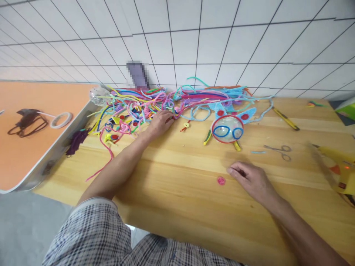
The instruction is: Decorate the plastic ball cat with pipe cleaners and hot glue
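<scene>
My left hand (pixel 161 123) reaches into a tangled pile of colourful pipe cleaners (pixel 149 101); its fingertips are bent down among the strands, and I cannot see whether they grip one. Loosely closed, my right hand (pixel 251 179) hovers low over the table with thumb and forefinger together and nothing visible in it. Just left of it lies a small pink coiled disc (pixel 221 180). Beyond, a clear round piece (pixel 229 123) stands with a red pipe-cleaner rim, blue glasses-like loops and light-blue ears (pixel 247 116) with red dots.
Scissors (pixel 281 149) and a short blue piece (pixel 258 152) lie to the right. Farther right is a yellow glue gun (pixel 337 168) with a lit red light. A yellow cutter (pixel 286 119) lies behind. A phone-like object (pixel 138 75) leans against the tiled wall. White tape (pixel 61 120) sits on the orange surface.
</scene>
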{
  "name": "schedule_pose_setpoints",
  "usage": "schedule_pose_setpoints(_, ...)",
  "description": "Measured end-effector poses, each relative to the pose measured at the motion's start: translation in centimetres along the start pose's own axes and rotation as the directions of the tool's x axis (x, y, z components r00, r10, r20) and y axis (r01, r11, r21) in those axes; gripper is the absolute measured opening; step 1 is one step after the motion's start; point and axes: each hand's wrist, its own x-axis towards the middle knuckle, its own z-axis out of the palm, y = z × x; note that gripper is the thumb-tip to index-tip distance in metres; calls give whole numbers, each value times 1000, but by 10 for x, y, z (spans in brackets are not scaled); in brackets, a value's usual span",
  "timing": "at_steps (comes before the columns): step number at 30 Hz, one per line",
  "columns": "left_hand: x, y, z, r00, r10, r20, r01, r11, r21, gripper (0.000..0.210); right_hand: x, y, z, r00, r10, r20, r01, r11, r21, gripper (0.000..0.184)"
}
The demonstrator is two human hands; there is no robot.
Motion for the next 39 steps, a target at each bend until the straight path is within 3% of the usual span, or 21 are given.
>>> schedule_pose_setpoints(6, 1, 6, 10, 996, -16, -84, 18, 999, 31, 24, 0, -2, -1, 999, 28, -16, -28, 1000, -4, 33)
schedule_pose_setpoints(11, 1, 4, 12, 987, -56, -153, 51, 998, -38, 39, -1, -5, -3, 998, 58, -18, -58, 998, -12, 33)
schedule_pose_setpoints(16, 1, -1, 12, 973, -128, -193, 119, 991, -58, 25, -1, -5, -3, 997, 74, -15, -75, 997, -32, 33)
schedule_pose_setpoints(22, 2, 14, 7, 960, -15, -280, -24, 991, -135, 30, 0, -5, -3, 997, 76, -9, -76, 996, -42, 36)
schedule_pose_setpoints(26, 9, 18, -11, 955, 7, -297, -37, 995, -98, 26, 1, -4, -3, 997, 79, -3, -79, 996, -50, 37)
schedule_pose_setpoints(29, 21, 5, -32, 951, -46, -307, 43, 999, -18, 23, 2, -1, -2, 997, 71, -6, -72, 997, -43, 37)
schedule_pose_setpoints(33, 43, -21, -54, 901, -281, -332, 299, 954, 3, 20, 3, -1, 1, 999, 49, -16, -50, 999, -22, 37)
schedule_pose_setpoints(37, 60, -40, -57, 856, -397, -331, 421, 907, 4, 43, 3, -1, 4, 999, 33, -31, -32, 999, 28, 31)
schedule_pose_setpoints(39, 65, -45, -55, 869, -387, -308, 417, 908, 37, 45, 4, 1, 5, 996, 59, -69, -54, 995, 79, 32)
